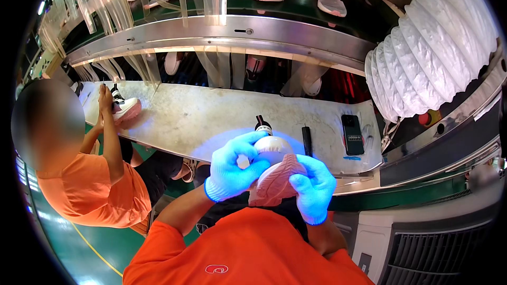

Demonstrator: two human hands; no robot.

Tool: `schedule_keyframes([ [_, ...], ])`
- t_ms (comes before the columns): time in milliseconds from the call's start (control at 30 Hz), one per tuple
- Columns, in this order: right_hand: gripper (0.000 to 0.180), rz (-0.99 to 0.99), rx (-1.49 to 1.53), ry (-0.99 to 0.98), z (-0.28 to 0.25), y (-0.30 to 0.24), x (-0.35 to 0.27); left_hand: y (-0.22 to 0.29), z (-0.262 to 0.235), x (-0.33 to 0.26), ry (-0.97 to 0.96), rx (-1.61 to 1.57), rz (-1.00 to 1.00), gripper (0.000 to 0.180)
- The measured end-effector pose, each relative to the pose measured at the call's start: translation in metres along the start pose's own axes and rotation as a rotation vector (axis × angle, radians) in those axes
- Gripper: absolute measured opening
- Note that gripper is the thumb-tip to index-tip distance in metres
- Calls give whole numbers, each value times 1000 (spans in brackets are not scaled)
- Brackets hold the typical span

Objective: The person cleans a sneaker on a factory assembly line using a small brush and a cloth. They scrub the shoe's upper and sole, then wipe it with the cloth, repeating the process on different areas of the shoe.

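Note:
Both my hands wear pale gloves that look blue under the light. My left hand [237, 166] is closed round the side of a white shoe upper [273, 146], its thumb at the edge of the sole. The dark collar [262, 125] of the upper points away from me. A pink shoe sole [277, 180] lies against the upper on my side, its patterned underside partly toward me. My right hand [314, 186] grips the sole's right end, thumb and fingers on its edge. A small pale patch shows between my left fingers; I cannot make out what it is.
On the bench [211, 108] lie a black stick-like tool [307, 141] and a dark phone [352, 134]. Beyond runs a conveyor [301, 8] with shoe soles behind plastic strips. A white duct [433, 58] bulges at right. At left, a co-worker [100, 179] handles another shoe [125, 108].

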State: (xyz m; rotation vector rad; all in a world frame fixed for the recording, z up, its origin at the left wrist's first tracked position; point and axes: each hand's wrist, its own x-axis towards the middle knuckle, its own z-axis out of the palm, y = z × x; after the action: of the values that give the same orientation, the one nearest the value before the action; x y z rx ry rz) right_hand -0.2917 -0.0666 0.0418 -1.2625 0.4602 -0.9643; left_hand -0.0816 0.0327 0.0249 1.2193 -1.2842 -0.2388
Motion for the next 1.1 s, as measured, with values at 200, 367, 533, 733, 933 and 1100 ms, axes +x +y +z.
schedule_keyframes([
  [200,35,-158,-50,-140,-17,3,12,22,-5,-9,-182,180,103,27],
  [367,37,-220,-153,-135,-14,6,-8,42,-2,-32,-132,-49,-12,30],
  [533,41,-319,-321,-116,6,-1,-28,64,21,-49,175,-337,-196,32],
  [733,39,-367,-418,-86,17,1,-35,66,23,-63,249,-397,-290,32],
  [933,39,-433,-479,-80,23,-1,-34,73,24,-59,307,-491,-354,27],
  [1100,39,-442,-488,-55,25,1,-34,71,26,-57,317,-461,-342,27],
])
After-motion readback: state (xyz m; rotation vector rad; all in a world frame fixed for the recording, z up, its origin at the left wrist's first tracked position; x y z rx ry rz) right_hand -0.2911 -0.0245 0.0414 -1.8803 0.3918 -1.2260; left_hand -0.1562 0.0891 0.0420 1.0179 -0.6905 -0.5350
